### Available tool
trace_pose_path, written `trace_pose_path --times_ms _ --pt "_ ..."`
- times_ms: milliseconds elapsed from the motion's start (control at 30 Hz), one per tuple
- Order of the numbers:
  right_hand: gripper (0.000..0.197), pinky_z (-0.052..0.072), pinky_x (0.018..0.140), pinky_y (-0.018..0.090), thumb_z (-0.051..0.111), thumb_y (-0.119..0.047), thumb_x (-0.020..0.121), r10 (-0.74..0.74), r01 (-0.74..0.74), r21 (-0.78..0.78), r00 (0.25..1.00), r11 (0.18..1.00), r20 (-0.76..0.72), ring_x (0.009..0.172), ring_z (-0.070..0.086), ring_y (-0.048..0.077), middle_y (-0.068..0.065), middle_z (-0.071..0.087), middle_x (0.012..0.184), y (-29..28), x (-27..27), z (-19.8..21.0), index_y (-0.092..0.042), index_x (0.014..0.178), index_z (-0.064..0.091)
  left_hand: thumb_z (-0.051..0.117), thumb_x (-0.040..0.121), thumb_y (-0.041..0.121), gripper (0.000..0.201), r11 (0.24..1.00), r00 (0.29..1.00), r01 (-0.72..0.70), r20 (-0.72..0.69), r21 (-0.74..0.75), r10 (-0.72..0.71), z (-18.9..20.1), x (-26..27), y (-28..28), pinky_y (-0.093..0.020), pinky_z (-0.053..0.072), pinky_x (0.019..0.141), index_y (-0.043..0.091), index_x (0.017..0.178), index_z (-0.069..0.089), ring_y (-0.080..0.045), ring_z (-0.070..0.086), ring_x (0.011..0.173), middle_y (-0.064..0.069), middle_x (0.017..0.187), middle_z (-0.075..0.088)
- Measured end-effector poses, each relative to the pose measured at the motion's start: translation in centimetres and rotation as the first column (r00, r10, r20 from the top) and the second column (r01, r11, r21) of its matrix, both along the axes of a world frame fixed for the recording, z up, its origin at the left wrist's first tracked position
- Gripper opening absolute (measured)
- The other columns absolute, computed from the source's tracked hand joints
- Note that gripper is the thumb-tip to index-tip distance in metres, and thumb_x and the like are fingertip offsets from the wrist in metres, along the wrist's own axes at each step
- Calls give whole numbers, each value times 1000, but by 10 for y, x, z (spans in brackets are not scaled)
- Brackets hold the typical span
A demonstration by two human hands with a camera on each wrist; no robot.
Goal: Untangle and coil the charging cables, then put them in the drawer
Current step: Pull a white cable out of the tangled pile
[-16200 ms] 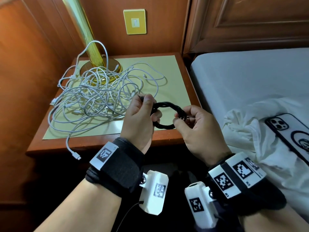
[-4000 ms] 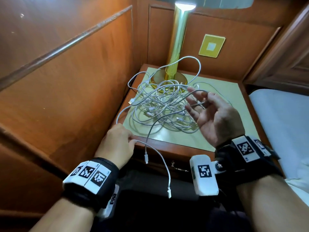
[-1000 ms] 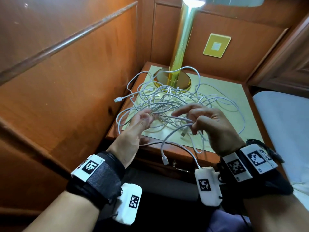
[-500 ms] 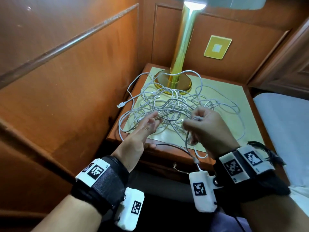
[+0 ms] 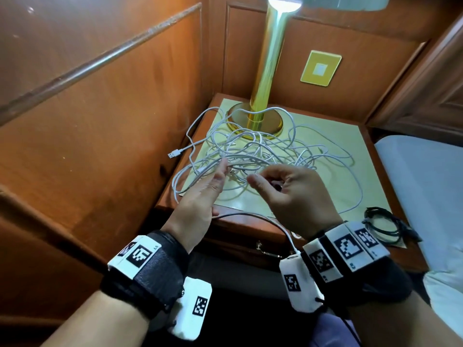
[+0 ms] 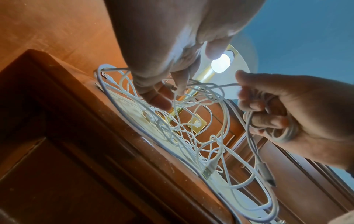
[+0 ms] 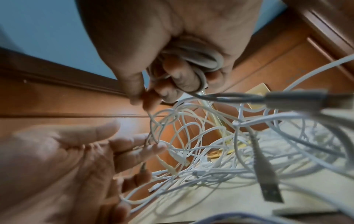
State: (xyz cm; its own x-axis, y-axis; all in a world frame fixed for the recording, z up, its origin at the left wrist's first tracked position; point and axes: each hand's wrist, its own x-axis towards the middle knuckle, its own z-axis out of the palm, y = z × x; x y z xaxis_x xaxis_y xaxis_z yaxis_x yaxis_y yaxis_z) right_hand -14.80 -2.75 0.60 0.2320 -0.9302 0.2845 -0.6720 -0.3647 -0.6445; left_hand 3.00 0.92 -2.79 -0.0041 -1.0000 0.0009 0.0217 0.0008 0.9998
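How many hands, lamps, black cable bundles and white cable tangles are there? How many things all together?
Hands: 2 (left hand, right hand)
Lamps: 1
Black cable bundles: 1
White cable tangles: 1
Total: 5

cables (image 5: pixel 253 156): I see smooth white plastic sheathing
lamp (image 5: pixel 269 61): I read polished, glossy brass-coloured metal
nightstand (image 5: pixel 246 222): varnished reddish wood, with a matt pale top
wall panelling (image 5: pixel 100 108): the same glossy wood

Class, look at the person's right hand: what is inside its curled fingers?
The right hand grips a small coil of white cable, with a strand running out to the tangled white cables on the nightstand. The fingers hide how many loops there are.
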Motion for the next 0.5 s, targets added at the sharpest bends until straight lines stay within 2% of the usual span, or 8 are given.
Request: trace_pose_path --times_ms 67,133,233,267,333,367,433,500 --pt "43 36 52 30 71 -49 88 -6 11 -51 995 999 96 51 45 8 -10 47 50 1 -1 -2 -18 59 59 40 94 48 61 1000 1000 -17 22 -8 17 4 -3 -1 -37 30 116 27 151 41 1 42 133 20 150 45" --pt "50 31 52 28 75 -43 85 -10 23 -59 976 998 218 50 36 9 -8 37 51 3 -1 0 -13 55 48 44 100 37 52 999 999 -36 32 11 36 2 -2 -4 -37 30 114 26 151 40 -8 40 137 27 145 42" --pt "51 28 50 21 79 -25 85 -29 38 -14 911 999 412 49 31 7 -6 32 54 2 -5 7 -15 55 40 53 102 21 42 994 991 -102 92 47 98 -7 11 -13 -38 40 110 26 144 51 -7 54 128 20 132 54" --pt "49 29 49 20 78 -23 87 -43 37 21 891 999 451 48 31 8 -5 32 53 1 -8 7 -13 56 41 56 101 19 40 993 986 -112 130 36 107 -11 16 -15 -33 47 99 30 140 55 -7 61 109 12 118 60" --pt "47 31 47 21 73 -28 90 -67 31 82 872 996 484 45 33 11 2 36 52 -2 -12 6 -6 61 43 63 98 22 38 995 965 -100 244 -6 99 -17 24 -17 -19 45 73 41 131 59 -13 49 72 -3 90 56" --pt "49 32 49 23 71 -32 91 -72 30 93 870 995 488 47 36 14 9 40 53 -4 -13 5 -3 63 44 65 96 26 38 996 948 -87 304 -30 92 -21 26 -18 -18 43 69 45 128 60 -14 46 68 -5 86 57" --pt "48 38 56 31 69 -39 92 -78 40 90 878 995 473 54 45 23 20 53 60 -8 -14 2 -5 66 49 66 92 30 38 994 920 -71 378 -84 98 -25 23 -17 -18 47 76 50 123 59 -8 53 67 5 93 67" --pt "41 44 63 32 67 -38 93 -66 29 84 876 996 478 63 59 26 2 62 59 -9 -12 4 -16 62 54 69 92 28 40 987 886 -95 442 -126 141 -25 16 -16 -20 46 74 52 121 58 0 55 64 10 83 65"
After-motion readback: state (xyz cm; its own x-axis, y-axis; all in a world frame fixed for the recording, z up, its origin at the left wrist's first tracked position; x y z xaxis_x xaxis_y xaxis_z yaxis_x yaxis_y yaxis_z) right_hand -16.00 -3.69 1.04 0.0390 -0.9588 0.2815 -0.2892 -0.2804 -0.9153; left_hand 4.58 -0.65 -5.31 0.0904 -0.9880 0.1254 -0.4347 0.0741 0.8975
